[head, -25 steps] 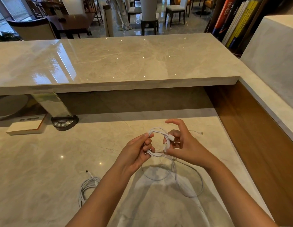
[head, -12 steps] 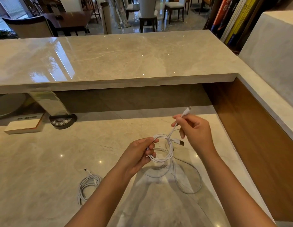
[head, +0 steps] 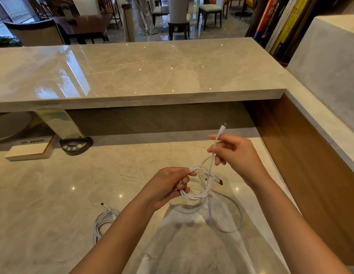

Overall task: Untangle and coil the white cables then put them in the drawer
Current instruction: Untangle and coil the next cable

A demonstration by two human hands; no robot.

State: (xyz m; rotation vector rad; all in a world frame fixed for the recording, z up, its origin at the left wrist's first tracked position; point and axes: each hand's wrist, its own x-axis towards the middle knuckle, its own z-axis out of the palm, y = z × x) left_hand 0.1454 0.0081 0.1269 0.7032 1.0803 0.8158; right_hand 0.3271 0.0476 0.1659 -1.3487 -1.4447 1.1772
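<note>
My left hand (head: 168,184) pinches a small coil of white cable (head: 199,192) above the marble desk (head: 53,194). My right hand (head: 234,153) holds the same cable's free end up and to the right, with its small plug (head: 223,127) pointing upward. A USB plug (head: 218,179) sticks out of the coil to the right. A loose loop of this cable (head: 231,220) lies on the desk below my hands. A second white cable (head: 104,220) lies bundled on the desk at the lower left, partly hidden by my left forearm. No drawer is in view.
A raised marble counter (head: 132,72) runs across the back, and a wood-panelled side wall (head: 310,175) closes the right. A black button panel (head: 74,146) and a white block (head: 27,152) sit at the back left of the desk. Books (head: 280,22) stand at the upper right.
My right hand has drawn the cable end out of the coil and lifted it up and to the right. My left hand has kept its hold on the coil.
</note>
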